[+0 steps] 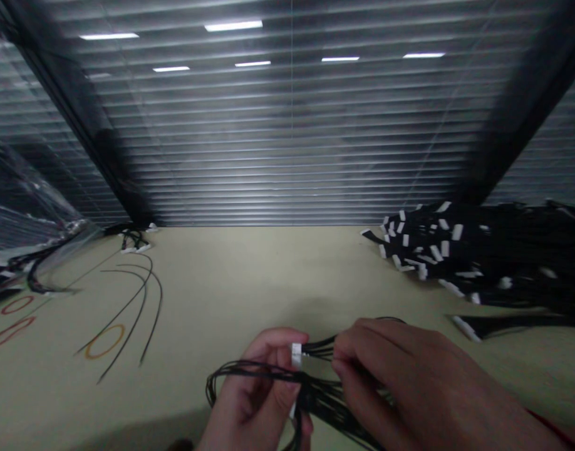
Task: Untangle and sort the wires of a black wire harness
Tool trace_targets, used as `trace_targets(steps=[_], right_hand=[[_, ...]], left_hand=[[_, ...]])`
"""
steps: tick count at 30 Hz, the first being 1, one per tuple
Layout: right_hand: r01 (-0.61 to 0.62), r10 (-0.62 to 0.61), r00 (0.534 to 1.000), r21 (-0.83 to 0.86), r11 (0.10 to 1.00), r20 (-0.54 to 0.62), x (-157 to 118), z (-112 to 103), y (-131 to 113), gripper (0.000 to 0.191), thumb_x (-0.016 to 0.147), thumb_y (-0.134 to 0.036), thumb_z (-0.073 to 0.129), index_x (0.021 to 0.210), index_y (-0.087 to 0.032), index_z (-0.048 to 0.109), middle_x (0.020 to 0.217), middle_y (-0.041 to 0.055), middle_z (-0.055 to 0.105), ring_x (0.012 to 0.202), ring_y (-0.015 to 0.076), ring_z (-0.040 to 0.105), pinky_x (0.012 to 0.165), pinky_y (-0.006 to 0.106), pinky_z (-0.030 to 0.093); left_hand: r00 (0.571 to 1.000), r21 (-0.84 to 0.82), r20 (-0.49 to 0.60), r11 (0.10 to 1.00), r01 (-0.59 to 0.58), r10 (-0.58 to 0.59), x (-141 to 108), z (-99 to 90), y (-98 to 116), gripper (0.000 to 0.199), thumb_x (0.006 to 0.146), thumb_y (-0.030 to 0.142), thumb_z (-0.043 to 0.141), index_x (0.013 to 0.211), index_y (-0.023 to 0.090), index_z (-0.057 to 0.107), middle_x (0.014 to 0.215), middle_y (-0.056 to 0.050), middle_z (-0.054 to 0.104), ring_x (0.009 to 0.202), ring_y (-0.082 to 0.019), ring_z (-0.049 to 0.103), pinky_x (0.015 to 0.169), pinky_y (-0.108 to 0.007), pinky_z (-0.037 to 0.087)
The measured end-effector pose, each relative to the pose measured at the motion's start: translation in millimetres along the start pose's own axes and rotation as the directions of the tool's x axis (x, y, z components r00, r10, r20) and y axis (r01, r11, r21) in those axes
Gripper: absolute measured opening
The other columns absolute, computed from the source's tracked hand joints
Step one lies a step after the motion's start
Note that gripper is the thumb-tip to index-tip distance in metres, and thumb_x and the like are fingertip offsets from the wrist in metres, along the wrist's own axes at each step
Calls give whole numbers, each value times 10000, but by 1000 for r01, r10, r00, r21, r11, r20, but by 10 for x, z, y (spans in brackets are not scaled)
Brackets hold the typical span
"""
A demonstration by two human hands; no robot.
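Note:
At the bottom middle, a white connector (pixel 296 354) with several thin black wires is held between the thumb and fingers of my left hand (pixel 264 394). My right hand (pixel 404 382) pinches the black wires (pixel 319 348) a little to the right of that connector. A bundle of black cable (pixel 325 407) passes below, across my left thumb, and one loop (pixel 217 376) curls out on the left. Part of a second white piece (pixel 293 411) shows under the left thumb. What lies inside my right palm is hidden.
On the right lies a big pile of black cables (pixel 503 250) with white connectors. One separate cable (pixel 503 324) lies before it. To the left are loose black wires (pixel 144 288), a yellow rubber band (pixel 104 341), red bands (pixel 12 332) and plastic-wrapped cables (pixel 29 200). Window blinds (pixel 287 144) stand behind.

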State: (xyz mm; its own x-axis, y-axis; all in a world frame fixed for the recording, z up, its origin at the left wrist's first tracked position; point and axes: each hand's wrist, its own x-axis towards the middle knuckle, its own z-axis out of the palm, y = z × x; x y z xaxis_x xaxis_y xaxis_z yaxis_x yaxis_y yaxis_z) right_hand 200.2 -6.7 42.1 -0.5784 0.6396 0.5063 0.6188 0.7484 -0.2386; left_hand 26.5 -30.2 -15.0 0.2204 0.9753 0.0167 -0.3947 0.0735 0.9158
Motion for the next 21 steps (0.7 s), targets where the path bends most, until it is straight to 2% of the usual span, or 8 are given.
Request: trace_targets(steps=[7, 12, 14, 19, 21], right_hand=[[12, -11, 999, -19, 1000, 35, -13, -5, -5, 149, 799, -105, 451, 710, -187, 537, 638, -11, 539, 534, 133, 487, 476, 264, 309], [-2, 0, 997, 21, 1000, 81, -57, 78, -10, 142, 776, -79, 467, 712, -192, 522, 636, -22, 529, 542, 137, 494, 471, 260, 310], [15, -16, 997, 13, 1000, 80, -34, 82, -18, 150, 786, -76, 455, 722, -196, 519, 638, -23, 526, 539, 140, 493, 469, 267, 311], [58, -68, 997, -201, 978, -44, -11, -181, 63, 184, 872, -156, 380, 780, -201, 533, 685, 12, 543, 563, 154, 501, 500, 295, 325], [76, -85, 996, -232, 970, -30, -119, -293, 169, 166, 851, -190, 396, 768, -215, 537, 619, 4, 521, 480, 137, 457, 443, 293, 259]], left_hand=[[1000, 46, -11, 999, -11, 11, -18, 1, -13, 191, 809, 373, 618, 978, 287, 601, 726, 37, 504, 474, -52, 517, 415, -142, 491], [998, 78, 55, 996, -34, 29, -46, -37, -69, 186, 841, 370, 577, 1003, 280, 600, 739, 28, 525, 493, -52, 530, 451, -144, 492], [999, 117, 46, 993, -21, 16, -52, -44, -71, 175, 845, 363, 573, 992, 273, 605, 728, 29, 527, 495, -49, 527, 449, -133, 478], [999, 115, -45, 993, -6, 11, 10, -5, 0, 227, 797, 394, 622, 969, 250, 585, 697, 54, 457, 458, -49, 489, 396, -150, 478], [997, 95, -81, 995, -9, 16, 47, 13, 39, 243, 787, 400, 632, 966, 245, 578, 686, 64, 436, 450, -47, 486, 383, -148, 478]])
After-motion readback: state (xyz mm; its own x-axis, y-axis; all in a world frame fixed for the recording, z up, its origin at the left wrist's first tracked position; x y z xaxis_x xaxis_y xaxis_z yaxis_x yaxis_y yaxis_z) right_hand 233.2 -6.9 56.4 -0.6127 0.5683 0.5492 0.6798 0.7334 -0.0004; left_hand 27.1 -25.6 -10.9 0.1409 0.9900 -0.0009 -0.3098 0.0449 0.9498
